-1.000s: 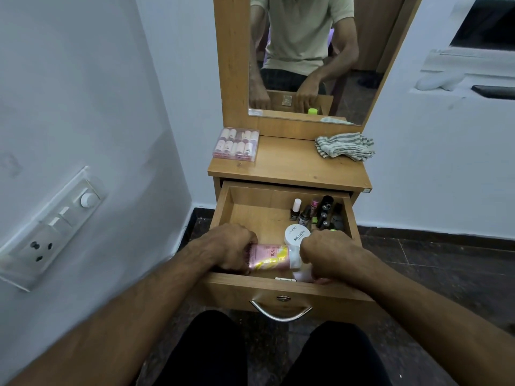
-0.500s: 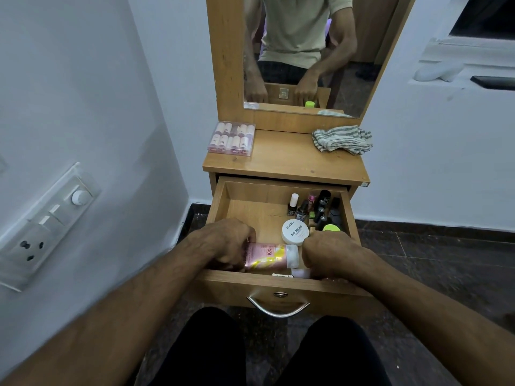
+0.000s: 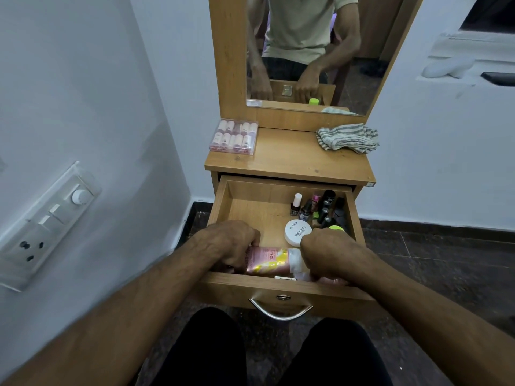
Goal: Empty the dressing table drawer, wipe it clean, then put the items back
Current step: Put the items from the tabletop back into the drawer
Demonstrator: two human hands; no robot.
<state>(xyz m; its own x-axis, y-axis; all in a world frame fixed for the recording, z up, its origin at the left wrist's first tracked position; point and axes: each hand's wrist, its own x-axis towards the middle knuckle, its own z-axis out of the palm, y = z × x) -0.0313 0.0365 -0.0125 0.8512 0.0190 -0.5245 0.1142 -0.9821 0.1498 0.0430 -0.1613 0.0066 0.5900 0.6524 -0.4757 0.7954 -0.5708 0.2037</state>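
**Emptying barely begun, wiping and refilling all ahead**

Drawer point(image 3: 245, 215) pulled fully out under the bench point(image 3: 289, 162), still mostly stocked. Judged from the layout: only the first step under way, and early in it.

Already out, apparently: one clear box of small pink bottles point(image 3: 234, 136), sitting on the bench's left rear corner. Could equally belong there; cannot tell.

Still inside the drawer:
- pink tube point(image 3: 267, 260) lying crosswise at the front, white cap to the right
- round white tub marked "nail polish" point(image 3: 297, 232) just behind the tube
- cluster of nail polish bottles point(image 3: 317, 208) upright in the right rear corner
- lime-green cap point(image 3: 335, 227) peeking out behind the right knuckles
- a slim white item point(image 3: 285, 278) against the front wall, too hidden to identify

Left half of the drawer floor showing bare wood.

Left hand point(image 3: 231, 246) curled down over the tube's base end, gripping it. Right hand point(image 3: 328, 254) fisted low at the front right corner, fingers curled around something pinkish beneath; what exactly, cannot tell.

Striped cloth point(image 3: 348, 136) bunched on the bench's right side, untouched, ready for wiping.

Remaining, by this reading: lift out tube, tub, bottles and small bits; wipe the drawer with the cloth; return everything. Roughly a tenth done at best.
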